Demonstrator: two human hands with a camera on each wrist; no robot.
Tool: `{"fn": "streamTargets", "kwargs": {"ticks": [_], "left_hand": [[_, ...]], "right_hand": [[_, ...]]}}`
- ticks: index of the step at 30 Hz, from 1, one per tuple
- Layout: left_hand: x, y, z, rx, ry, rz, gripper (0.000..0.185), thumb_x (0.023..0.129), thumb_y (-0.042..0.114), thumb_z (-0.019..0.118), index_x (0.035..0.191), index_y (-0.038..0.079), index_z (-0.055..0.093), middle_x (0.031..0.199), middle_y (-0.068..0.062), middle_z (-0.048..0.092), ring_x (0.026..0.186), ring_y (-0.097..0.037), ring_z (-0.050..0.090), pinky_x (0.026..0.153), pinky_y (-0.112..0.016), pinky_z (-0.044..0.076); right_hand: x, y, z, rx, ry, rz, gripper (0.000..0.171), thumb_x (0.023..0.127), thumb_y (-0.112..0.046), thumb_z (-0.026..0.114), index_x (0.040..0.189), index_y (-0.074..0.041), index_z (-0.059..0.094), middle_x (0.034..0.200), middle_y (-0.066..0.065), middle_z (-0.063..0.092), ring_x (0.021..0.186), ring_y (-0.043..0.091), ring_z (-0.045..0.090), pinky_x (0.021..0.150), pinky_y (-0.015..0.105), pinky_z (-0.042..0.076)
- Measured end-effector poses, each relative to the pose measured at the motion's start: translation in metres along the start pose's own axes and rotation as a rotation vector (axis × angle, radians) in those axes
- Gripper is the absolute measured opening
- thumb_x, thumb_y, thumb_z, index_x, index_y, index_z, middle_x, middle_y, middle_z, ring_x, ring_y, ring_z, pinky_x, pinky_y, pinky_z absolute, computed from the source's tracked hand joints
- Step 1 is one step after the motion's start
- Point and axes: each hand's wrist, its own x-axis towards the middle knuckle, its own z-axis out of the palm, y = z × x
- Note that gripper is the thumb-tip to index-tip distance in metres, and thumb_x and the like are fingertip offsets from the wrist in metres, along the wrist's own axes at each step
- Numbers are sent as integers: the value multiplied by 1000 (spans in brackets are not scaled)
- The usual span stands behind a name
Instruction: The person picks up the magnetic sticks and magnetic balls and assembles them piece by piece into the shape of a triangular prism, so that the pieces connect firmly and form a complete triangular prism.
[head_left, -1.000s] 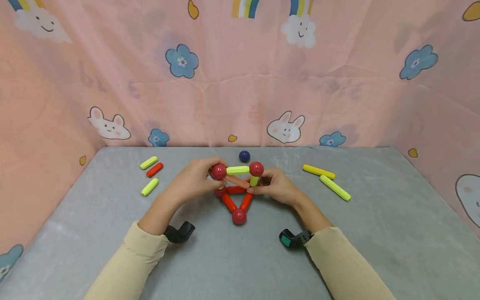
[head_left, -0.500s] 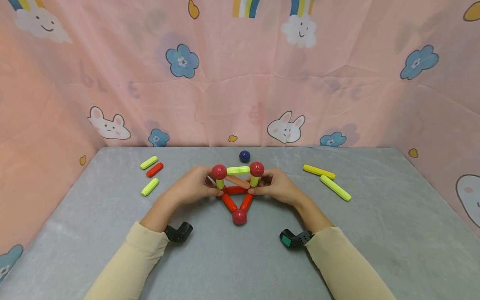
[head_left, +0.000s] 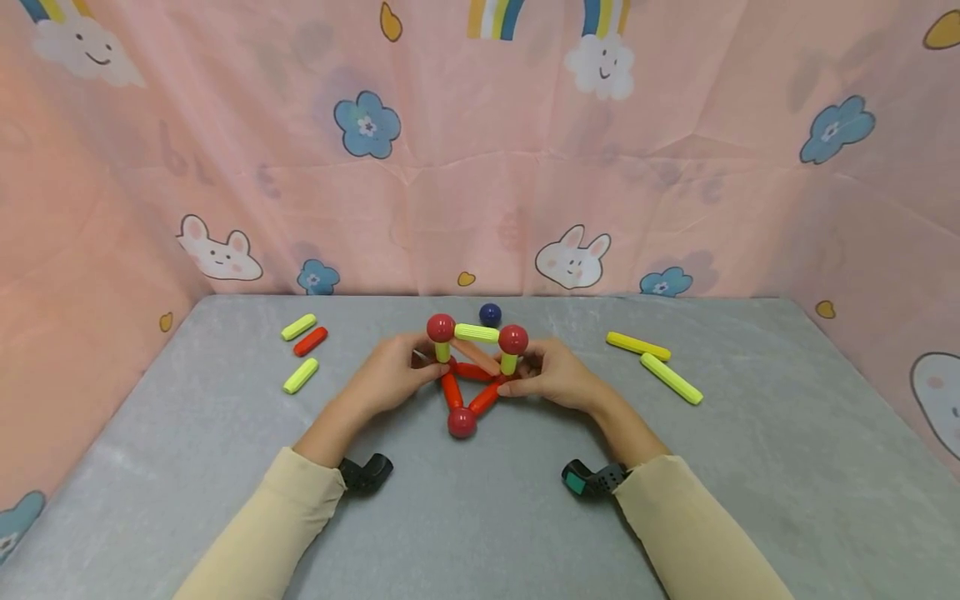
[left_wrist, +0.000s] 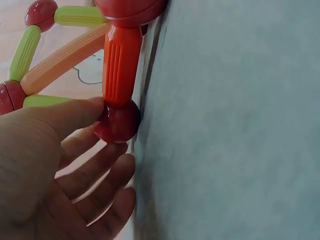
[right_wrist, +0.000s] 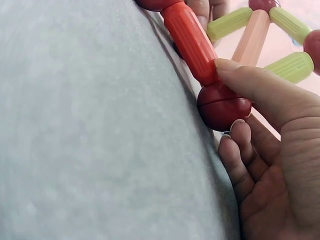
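Observation:
A stick-and-ball structure (head_left: 474, 367) stands mid-table: a flat triangle of red sticks with red balls at its corners, the front ball (head_left: 461, 422) nearest me. Two short yellow-green uprights carry two red balls (head_left: 440, 327) joined by a yellow-green stick (head_left: 476, 332), with a peach stick slanting beneath. My left hand (head_left: 431, 375) holds the left base corner; in the left wrist view its thumb presses the red ball (left_wrist: 117, 122). My right hand (head_left: 513, 385) pinches the right base ball (right_wrist: 224, 106) between thumb and fingers.
A dark blue ball (head_left: 490, 313) lies just behind the structure. To the left lie two yellow-green sticks (head_left: 298, 326) and a red stick (head_left: 310, 341). To the right lie two long yellow sticks (head_left: 637, 345). Pink printed cloth walls in the grey table (head_left: 480, 517).
The structure has turned: its front ball has swung left and a little away from me, and the top stick now slants. My left hand came down from the top ball to the base corner.

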Motion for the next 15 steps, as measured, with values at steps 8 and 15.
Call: {"fn": "streamTargets", "kwargs": {"ticks": [8, 15], "left_hand": [[4, -5, 12, -88, 74, -99, 31, 97, 24, 68, 123, 7, 64, 115, -13, 70, 79, -18, 65, 65, -26, 55], [4, -8, 18, -72, 133, -48, 33, 93, 31, 72, 118, 10, 68, 118, -9, 70, 103, -25, 66, 86, -40, 56]], "right_hand": [[4, -2, 2, 0, 43, 75, 25, 84, -14, 81, 106, -10, 70, 89, 4, 64, 83, 24, 58, 69, 26, 47], [0, -4, 1, -6, 51, 91, 24, 84, -14, 82, 106, -9, 71, 89, 5, 64, 83, 25, 58, 69, 25, 48]]}}
